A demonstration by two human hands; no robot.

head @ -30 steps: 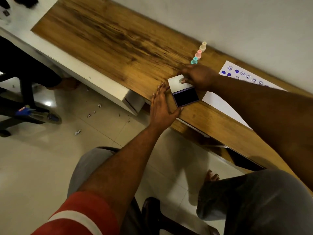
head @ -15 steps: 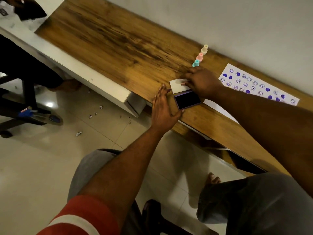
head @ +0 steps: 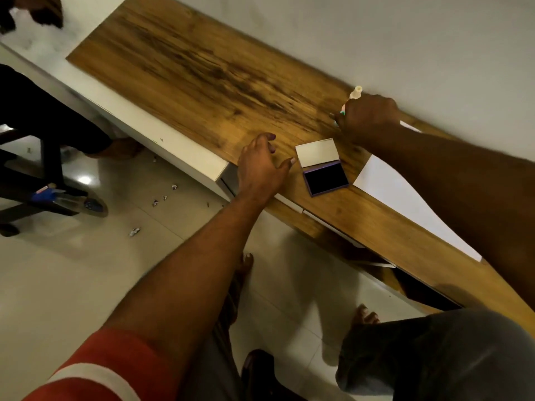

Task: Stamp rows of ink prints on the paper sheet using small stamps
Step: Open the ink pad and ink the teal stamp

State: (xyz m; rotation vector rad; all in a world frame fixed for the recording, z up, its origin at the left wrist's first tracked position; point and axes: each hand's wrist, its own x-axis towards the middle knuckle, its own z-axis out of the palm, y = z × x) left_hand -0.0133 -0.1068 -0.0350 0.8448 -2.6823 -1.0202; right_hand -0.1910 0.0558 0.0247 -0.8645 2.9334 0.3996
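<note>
Right hand (head: 367, 117) is up at the far side of the wooden worktop (head: 202, 76), close against the wall (head: 376, 39), and it's sitting right over the little stamps. Back of the hand faces us and the fingers are tucked out of sight, so I cannot tell whether it's gripping one or just covering them. One cream stamp (head: 356, 92) pokes out upright just beyond the knuckles, next to the wall.

Left hand (head: 262, 166) is down at the near edge of the worktop with its fingers spread and relaxed, holding nothing. The thumb tip sits just beside the ink pad (head: 327, 178) without gripping it.

The ink pad lies open between the two hands, its white lid folded back flat toward the wall and its dark pad in the purple frame facing up. It's on bare wood, just left of the paper sheet.

The paper sheet (head: 405, 204) lies flat on the worktop to the right. The right forearm stretches across it and hides most of it; only plain white shows on the near side.

Closer to us is a red sleeve (head: 95, 369) with a white stripe on the left arm, and bare feet on the tiled floor (head: 72, 285), which has small scraps scattered on it.
</note>
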